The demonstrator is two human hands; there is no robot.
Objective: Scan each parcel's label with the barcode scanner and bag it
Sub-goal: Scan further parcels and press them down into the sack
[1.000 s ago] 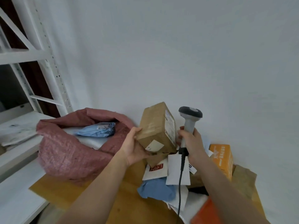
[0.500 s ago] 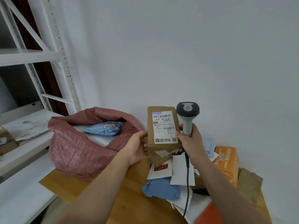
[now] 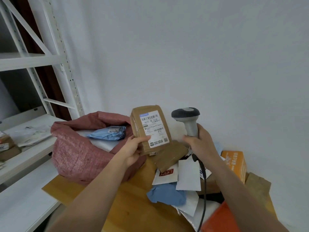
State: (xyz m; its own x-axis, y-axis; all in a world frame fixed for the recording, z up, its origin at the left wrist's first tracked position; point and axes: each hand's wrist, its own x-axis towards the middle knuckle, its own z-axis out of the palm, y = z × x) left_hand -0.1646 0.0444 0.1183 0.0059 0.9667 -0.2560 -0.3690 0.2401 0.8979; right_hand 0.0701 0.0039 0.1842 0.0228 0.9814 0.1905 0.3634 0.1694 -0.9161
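A white shipping label on the brown cardboard parcel carries barcodes, a QR code and a line reading roughly "501E- M1 A218"; its smaller print is too fine to read. A white envelope in the pile shows the letters "LRN" on a red patch, upside down. Chinese characters on the orange box, far right, stay illegible.

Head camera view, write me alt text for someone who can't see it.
A person's left hand holds up a brown cardboard parcel, its white label facing the camera, while the right hand grips a grey barcode scanner beside it. Behind sits an open pink sack holding a blue parcel.
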